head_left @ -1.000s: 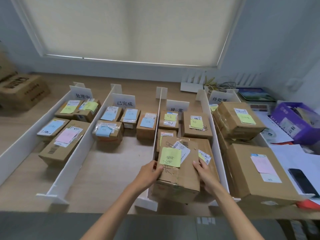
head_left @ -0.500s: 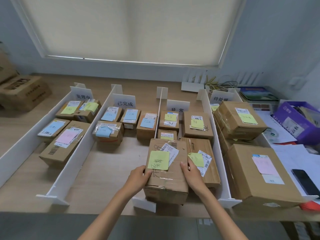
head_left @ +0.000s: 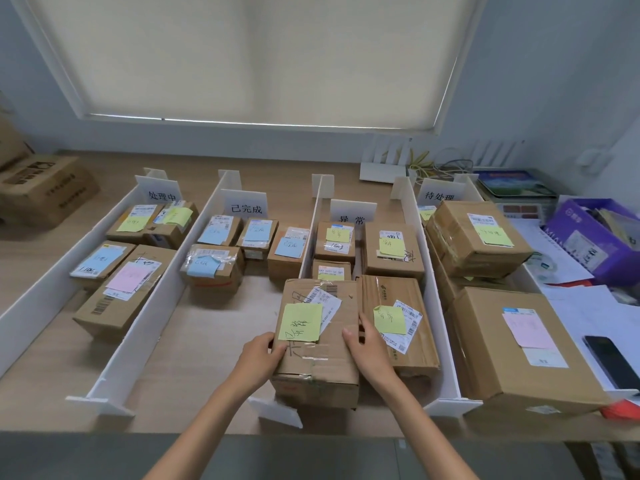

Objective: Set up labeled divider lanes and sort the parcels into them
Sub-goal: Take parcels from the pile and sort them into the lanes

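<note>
Head view: a wooden table [head_left: 214, 341] runs from wall to wall under a drawn roller blind [head_left: 259, 53]. White divider boards [head_left: 156, 306] cut it into four lanes running near to far, each with a white label card at its far end.

The rightmost lane, carded 待处理 [head_left: 439, 194], holds the biggest cartons. A large box [head_left: 519, 344] with a pink note sits at the near end. Farther off, a box [head_left: 478, 237] with a yellow note is stacked on another.

The leftmost lane, carded 处理中 [head_left: 162, 194], holds four parcels: two far ones with yellow notes, one with a blue note, and the nearest with a pink note [head_left: 126, 277]. The lane carded 已完成 [head_left: 246, 206] holds four small parcels, all with blue notes, grouped in its far half. The lane carded 异常 [head_left: 352, 216] holds four parcels with yellow notes, the nearest a long one [head_left: 398, 306].

Right of the lanes, a purple box [head_left: 595, 233] holds papers.

A brown parcel [head_left: 315, 362] is at the near left of the 异常 lane. It touches the long one's left side and hides the near stretch of the divider there. I cannot tell whether it rests on the table.

The left hand [head_left: 258, 358] grips its near left edge, thumb on top. The right hand [head_left: 369, 348] grips its right edge, fingers down in the seam between the two parcels. A yellow-green note [head_left: 300, 322] is stuck on its top. A dark phone [head_left: 611, 365] lies on white sheets at the near right.
</note>
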### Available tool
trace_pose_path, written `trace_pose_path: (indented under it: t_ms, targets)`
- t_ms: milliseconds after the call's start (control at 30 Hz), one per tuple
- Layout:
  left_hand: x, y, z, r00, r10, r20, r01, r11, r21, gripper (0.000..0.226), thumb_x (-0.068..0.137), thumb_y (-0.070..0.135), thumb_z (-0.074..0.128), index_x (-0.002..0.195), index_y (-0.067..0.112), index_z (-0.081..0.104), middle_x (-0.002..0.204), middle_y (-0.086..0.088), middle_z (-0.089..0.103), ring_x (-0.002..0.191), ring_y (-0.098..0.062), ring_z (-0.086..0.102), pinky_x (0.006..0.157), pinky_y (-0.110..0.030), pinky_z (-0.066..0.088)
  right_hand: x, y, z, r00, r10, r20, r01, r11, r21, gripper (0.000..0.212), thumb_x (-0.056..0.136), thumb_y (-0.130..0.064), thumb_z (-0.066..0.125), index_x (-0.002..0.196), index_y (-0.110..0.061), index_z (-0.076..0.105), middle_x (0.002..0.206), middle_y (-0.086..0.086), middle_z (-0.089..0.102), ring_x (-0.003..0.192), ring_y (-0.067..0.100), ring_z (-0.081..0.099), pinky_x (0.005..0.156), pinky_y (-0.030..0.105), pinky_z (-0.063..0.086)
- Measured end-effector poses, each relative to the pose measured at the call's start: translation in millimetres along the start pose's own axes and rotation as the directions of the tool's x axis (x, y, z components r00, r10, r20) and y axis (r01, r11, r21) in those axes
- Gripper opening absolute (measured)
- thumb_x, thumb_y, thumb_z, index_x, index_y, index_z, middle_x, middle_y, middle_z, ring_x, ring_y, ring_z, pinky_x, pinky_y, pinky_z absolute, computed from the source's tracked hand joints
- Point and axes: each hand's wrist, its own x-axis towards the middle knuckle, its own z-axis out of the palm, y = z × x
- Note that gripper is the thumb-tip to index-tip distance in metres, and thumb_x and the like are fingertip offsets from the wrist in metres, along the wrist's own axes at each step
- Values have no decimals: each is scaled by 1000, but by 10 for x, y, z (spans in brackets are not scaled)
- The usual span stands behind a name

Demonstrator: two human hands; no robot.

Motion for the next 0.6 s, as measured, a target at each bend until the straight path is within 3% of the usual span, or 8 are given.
trace_pose_path:
  t_ms: [267, 467, 600]
  targets:
    - [21, -1, 63, 1000, -13, 7, 14, 1000, -22, 30, 96, 25, 48, 119, 10, 60, 117, -4, 64, 93, -13, 54, 76, -21, 41, -39, 72, 13, 998, 34, 46, -35, 999, 22, 42, 97, -18, 48, 137, -22, 38, 119, -10, 54, 106, 6, 52, 78, 11, 43]
    - [3, -4, 215, 998, -67, -13, 67, 997, -29, 27, 95, 18, 45, 121, 12, 52, 120, -9, 62, 104, -24, 57, 82, -29, 45, -26, 191, 59, 998, 36, 42, -33, 998, -55, 58, 94, -24, 53, 146, -22, 27, 136, -2, 48, 128, 17, 44, 108, 35, 38]
    - [-24, -64, 256, 998, -29, -60, 27, 999, -30, 29, 94, 16, 45, 123, 16, 48, 121, -5, 63, 107, -24, 58, 83, -31, 46, -20, 212, 180, 999, 29, 20, -28, 996, -87, 71, 96, -23, 51, 152, -20, 8, 147, 0, 36, 134, 17, 36, 114, 35, 30]
